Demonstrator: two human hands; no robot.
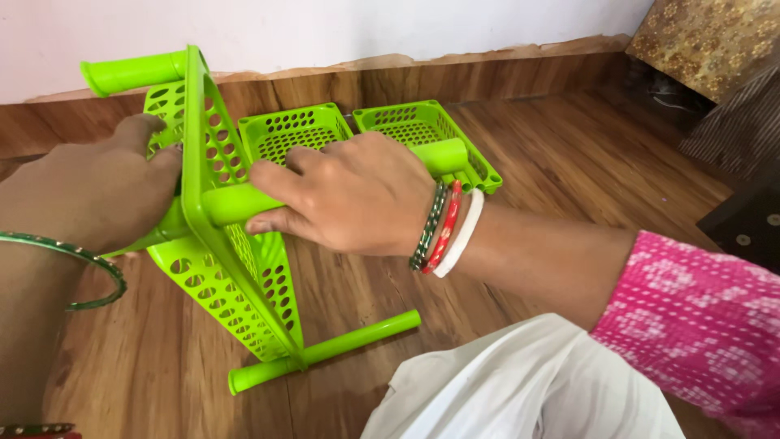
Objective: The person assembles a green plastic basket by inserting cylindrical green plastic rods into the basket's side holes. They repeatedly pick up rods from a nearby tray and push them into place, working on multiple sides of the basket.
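A bright green perforated plastic tray (213,154) stands on its edge on the wooden floor, with green tubes pushed through its corners. My right hand (345,195) is wrapped around one green tube (443,154) that runs through the tray. My left hand (93,191) presses against the tray's far side, fingers on its holes. Another tube (134,71) sticks out at the tray's top corner, and a third (325,351) lies low near the floor.
Two more green perforated trays (296,130) (410,122) lie flat behind my right hand, near the wooden skirting. A patterned piece of furniture (715,41) stands at the far right. My white-clothed knee (520,382) is at the bottom.
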